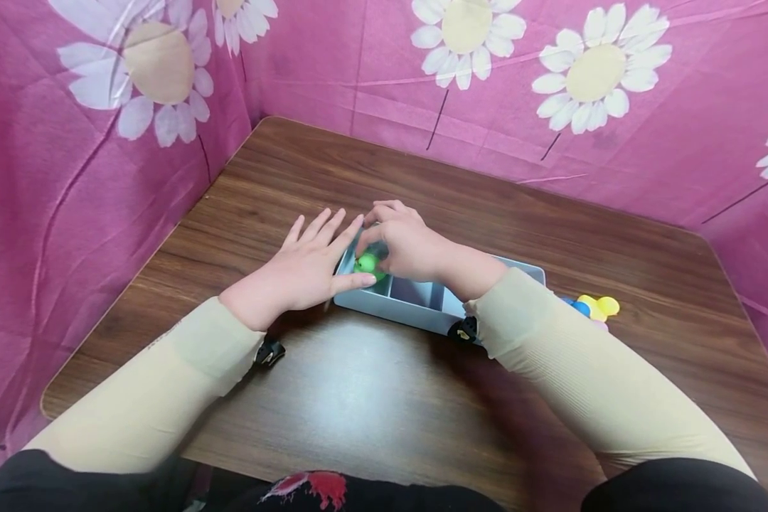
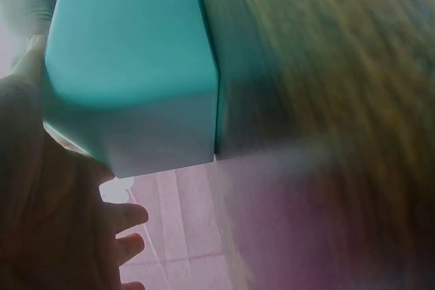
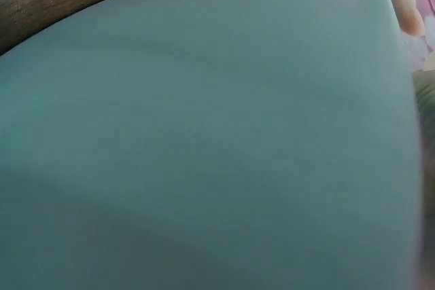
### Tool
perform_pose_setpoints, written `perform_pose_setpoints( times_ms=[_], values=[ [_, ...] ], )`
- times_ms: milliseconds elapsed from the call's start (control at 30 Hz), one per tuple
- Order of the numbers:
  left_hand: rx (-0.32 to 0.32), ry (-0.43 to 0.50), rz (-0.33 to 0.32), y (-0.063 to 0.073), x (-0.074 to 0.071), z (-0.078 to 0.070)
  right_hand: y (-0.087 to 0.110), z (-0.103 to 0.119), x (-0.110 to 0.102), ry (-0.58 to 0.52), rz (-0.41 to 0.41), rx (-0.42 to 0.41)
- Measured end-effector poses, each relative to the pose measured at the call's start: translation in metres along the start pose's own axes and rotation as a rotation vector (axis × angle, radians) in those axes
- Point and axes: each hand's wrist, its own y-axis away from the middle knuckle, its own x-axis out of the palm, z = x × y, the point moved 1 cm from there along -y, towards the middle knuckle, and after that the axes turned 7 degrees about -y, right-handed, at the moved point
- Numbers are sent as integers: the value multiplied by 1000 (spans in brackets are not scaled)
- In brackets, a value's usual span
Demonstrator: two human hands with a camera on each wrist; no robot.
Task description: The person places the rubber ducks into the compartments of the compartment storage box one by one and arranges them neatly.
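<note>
A light blue-grey divided box (image 1: pixel 390 307) lies across the middle of the table. My left hand (image 1: pixel 304 267) is spread at its left end, fingers straight, thumb reaching over the near rim. In the left wrist view, my left hand (image 2: pixel 58 215) is beside the box's outer wall (image 2: pixel 136 39). My right hand (image 1: pixel 406 245) dips into the leftmost compartment, fingers bent down around a small, rounded bright green piece (image 1: pixel 367 264). Whether they pinch it is unclear. The box's wall (image 3: pixel 204 100) fills most of the right wrist view, hiding the right fingertips.
Right of the box, partly behind my right forearm, lie a yellow rounded piece (image 1: pixel 600 306), a blue piece (image 1: pixel 579 307) and a bit of pale purple. The brown wooden table (image 1: pixel 358 405) meets pink flowered cloth (image 1: pixel 333 78) at the back and sides.
</note>
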Motion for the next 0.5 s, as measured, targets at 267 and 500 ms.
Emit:
perform_pose_setpoints(
  times_ms=[267,500],
  values=[
    [-1,-13,-8,0,0,0,-2,1,5,86,-18,-17],
    [-4,11,7,1,-1,-1,0,1,8,157,-35,-51]
  ],
)
